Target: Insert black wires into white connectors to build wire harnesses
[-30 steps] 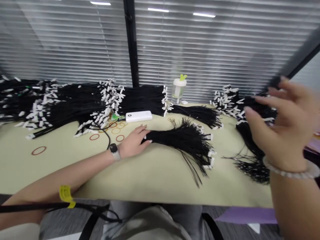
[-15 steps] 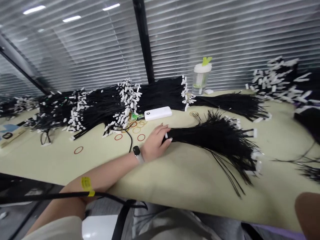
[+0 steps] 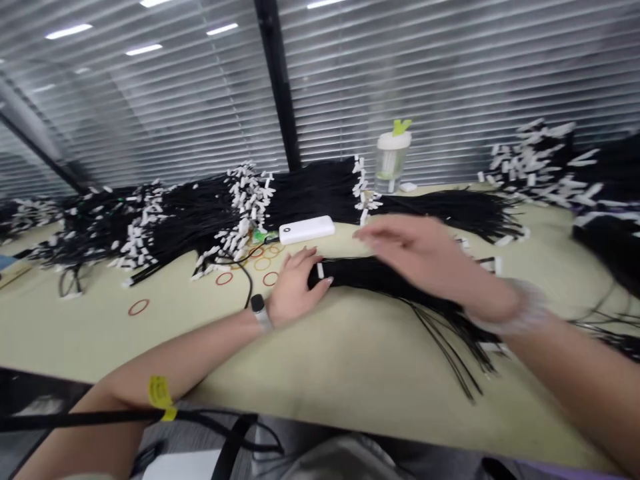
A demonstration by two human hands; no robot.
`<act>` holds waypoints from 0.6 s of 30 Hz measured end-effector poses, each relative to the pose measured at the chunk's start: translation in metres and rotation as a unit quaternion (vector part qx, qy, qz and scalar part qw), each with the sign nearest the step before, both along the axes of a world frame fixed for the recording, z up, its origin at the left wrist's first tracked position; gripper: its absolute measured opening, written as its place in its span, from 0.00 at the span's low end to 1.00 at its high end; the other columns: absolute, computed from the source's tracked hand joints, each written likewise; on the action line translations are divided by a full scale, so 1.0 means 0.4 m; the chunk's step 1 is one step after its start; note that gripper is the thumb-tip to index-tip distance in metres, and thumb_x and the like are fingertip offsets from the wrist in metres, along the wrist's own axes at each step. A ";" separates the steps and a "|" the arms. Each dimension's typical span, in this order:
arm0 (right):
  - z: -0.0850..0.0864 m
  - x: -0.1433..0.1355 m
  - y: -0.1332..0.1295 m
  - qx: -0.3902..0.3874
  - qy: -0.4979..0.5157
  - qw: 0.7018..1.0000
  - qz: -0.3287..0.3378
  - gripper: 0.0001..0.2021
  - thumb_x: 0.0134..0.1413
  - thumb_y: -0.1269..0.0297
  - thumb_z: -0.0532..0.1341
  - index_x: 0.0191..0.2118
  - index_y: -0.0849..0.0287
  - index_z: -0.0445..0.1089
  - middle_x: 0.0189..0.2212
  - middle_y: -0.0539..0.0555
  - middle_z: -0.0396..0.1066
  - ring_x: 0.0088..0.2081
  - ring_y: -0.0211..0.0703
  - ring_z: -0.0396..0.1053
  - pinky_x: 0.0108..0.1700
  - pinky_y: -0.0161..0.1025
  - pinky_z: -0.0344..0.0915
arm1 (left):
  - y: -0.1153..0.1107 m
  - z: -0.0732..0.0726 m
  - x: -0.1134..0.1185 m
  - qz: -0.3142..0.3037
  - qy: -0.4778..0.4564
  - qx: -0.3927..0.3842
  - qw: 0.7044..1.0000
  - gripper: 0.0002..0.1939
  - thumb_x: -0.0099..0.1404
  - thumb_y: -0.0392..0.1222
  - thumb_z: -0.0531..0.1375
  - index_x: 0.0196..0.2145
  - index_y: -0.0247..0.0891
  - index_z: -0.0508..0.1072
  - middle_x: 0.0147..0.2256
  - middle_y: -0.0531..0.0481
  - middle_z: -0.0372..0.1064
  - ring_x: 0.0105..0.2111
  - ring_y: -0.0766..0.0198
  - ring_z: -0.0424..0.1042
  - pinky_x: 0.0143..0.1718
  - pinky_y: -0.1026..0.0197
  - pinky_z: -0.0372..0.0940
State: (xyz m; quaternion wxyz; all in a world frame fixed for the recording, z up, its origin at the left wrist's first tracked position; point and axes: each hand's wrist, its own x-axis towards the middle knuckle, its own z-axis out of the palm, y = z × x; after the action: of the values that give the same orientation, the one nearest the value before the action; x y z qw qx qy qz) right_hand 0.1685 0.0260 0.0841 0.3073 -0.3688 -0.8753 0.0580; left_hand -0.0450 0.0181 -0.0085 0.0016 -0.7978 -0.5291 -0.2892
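Note:
A bundle of thin black cables (image 3: 350,274) with white connectors lies across the table in front of me. My left hand (image 3: 296,285) is closed round its left end, thumb on the near side and fingers on the far side. A white connector shows between them. Over the middle of the bundle hovers my right hand (image 3: 425,259), a little blurred, fingers stretched out to the left and holding nothing. It hides much of the bundle's fanned right part, and I cannot tell whether it touches the cables.
Behind the bundle lie a white power bank (image 3: 307,229) and several rubber bands (image 3: 139,307). Piles of cables (image 3: 310,190) line the blinds. A lidded cup (image 3: 390,163) stands at the back, with more cables (image 3: 530,160) right of it. A black cord (image 3: 85,420) crosses my left forearm.
My right hand has come in from the lower right edge to above the cable bundle. My left hand keeps its hold on the left end. The whole view has shifted slightly.

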 end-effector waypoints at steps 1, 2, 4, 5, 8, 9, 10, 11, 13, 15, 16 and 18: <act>-0.030 -0.014 0.016 0.006 -0.032 0.999 0.035 0.11 0.55 0.62 0.52 0.39 0.58 0.67 0.37 0.51 0.68 0.38 0.35 0.66 0.41 0.32 0.62 | 0.002 0.000 -0.001 -0.006 -0.001 0.001 1.000 0.20 0.58 0.46 0.53 0.47 0.34 0.62 0.52 0.38 0.58 0.54 0.52 0.55 0.53 0.42 0.48; -0.060 -0.030 0.035 0.010 -0.067 0.996 0.065 0.09 0.52 0.61 0.55 0.36 0.58 0.69 0.35 0.50 0.69 0.38 0.36 0.66 0.42 0.33 0.61 | 0.004 0.000 -0.002 -0.012 -0.003 0.003 1.000 0.19 0.58 0.46 0.53 0.46 0.35 0.63 0.51 0.39 0.59 0.53 0.52 0.56 0.53 0.41 0.48; -0.117 -0.059 0.074 0.024 -0.114 0.989 0.089 0.09 0.51 0.62 0.56 0.36 0.58 0.69 0.35 0.52 0.69 0.39 0.39 0.65 0.43 0.37 0.60 | 0.006 0.000 -0.006 -0.028 -0.008 0.010 1.000 0.17 0.57 0.44 0.54 0.44 0.36 0.65 0.50 0.40 0.60 0.52 0.53 0.57 0.53 0.42 0.48; -0.139 -0.071 0.089 0.029 -0.131 0.986 0.096 0.10 0.51 0.61 0.55 0.37 0.59 0.69 0.34 0.53 0.69 0.39 0.40 0.65 0.43 0.38 0.59 | 0.006 0.001 -0.007 -0.035 -0.012 0.016 0.999 0.16 0.57 0.44 0.55 0.43 0.37 0.65 0.50 0.41 0.61 0.52 0.53 0.57 0.54 0.43 0.47; -0.166 -0.086 0.103 0.048 -0.165 0.980 0.098 0.13 0.55 0.59 0.51 0.38 0.61 0.67 0.35 0.55 0.68 0.39 0.41 0.64 0.43 0.40 0.58 | 0.001 0.004 -0.011 -0.052 -0.029 0.040 0.997 0.15 0.56 0.42 0.56 0.43 0.38 0.65 0.49 0.43 0.62 0.53 0.56 0.57 0.55 0.45 0.45; -0.164 -0.084 0.099 0.056 -0.174 0.979 0.094 0.13 0.55 0.59 0.50 0.38 0.62 0.67 0.37 0.56 0.67 0.41 0.42 0.63 0.43 0.41 0.57 | -0.002 0.006 -0.011 -0.058 -0.036 0.049 0.996 0.16 0.56 0.41 0.56 0.43 0.38 0.64 0.48 0.44 0.63 0.52 0.56 0.57 0.55 0.45 0.45; -0.158 -0.080 0.092 0.066 -0.183 0.977 0.087 0.14 0.56 0.59 0.49 0.37 0.62 0.67 0.39 0.57 0.66 0.42 0.44 0.62 0.44 0.42 0.56 | -0.004 0.006 -0.011 -0.065 -0.043 0.058 0.995 0.16 0.56 0.40 0.55 0.44 0.38 0.64 0.47 0.44 0.64 0.52 0.57 0.58 0.55 0.46 0.46; -0.150 -0.074 0.084 0.075 -0.192 0.975 0.080 0.13 0.56 0.60 0.49 0.37 0.62 0.67 0.41 0.58 0.65 0.43 0.45 0.60 0.45 0.43 0.55 | -0.007 0.007 -0.011 -0.073 -0.050 0.068 0.994 0.16 0.56 0.39 0.55 0.44 0.39 0.64 0.46 0.44 0.65 0.51 0.57 0.59 0.55 0.47 0.47; -0.135 -0.057 0.068 0.090 -0.215 0.970 0.066 0.12 0.55 0.64 0.49 0.36 0.63 0.66 0.41 0.59 0.64 0.43 0.46 0.60 0.46 0.44 0.53 | -0.013 0.006 -0.011 -0.090 -0.064 0.088 0.990 0.15 0.56 0.38 0.55 0.44 0.39 0.63 0.44 0.45 0.66 0.49 0.58 0.61 0.53 0.48 0.52; -0.125 -0.038 0.061 0.096 -0.242 0.964 0.051 0.09 0.53 0.68 0.50 0.34 0.63 0.66 0.35 0.58 0.66 0.39 0.45 0.61 0.44 0.43 0.53 | -0.020 0.007 -0.011 -0.109 -0.076 0.112 0.985 0.15 0.57 0.35 0.54 0.43 0.38 0.64 0.42 0.45 0.68 0.46 0.59 0.64 0.50 0.50 0.56; -0.124 -0.026 0.063 0.097 -0.253 0.962 0.042 0.09 0.52 0.69 0.50 0.33 0.63 0.66 0.31 0.57 0.67 0.37 0.44 0.62 0.43 0.42 0.54 | -0.023 0.009 -0.011 -0.118 -0.080 0.126 0.982 0.14 0.57 0.34 0.54 0.42 0.38 0.64 0.41 0.45 0.69 0.44 0.61 0.66 0.48 0.52 0.59; -0.124 0.002 0.077 0.094 -0.268 0.959 0.013 0.08 0.49 0.71 0.51 0.32 0.62 0.67 0.28 0.56 0.67 0.34 0.44 0.63 0.40 0.40 0.54 | -0.028 0.024 -0.015 -0.138 -0.083 0.149 0.976 0.13 0.56 0.32 0.54 0.41 0.37 0.65 0.38 0.47 0.70 0.39 0.63 0.68 0.42 0.57 0.63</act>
State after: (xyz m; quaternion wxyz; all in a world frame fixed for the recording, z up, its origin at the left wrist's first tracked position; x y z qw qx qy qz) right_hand 0.1691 0.0567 0.0347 0.0938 -0.3288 -0.9318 -0.1219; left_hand -0.0512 0.0069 0.0010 0.0364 -0.8269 -0.3634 -0.4277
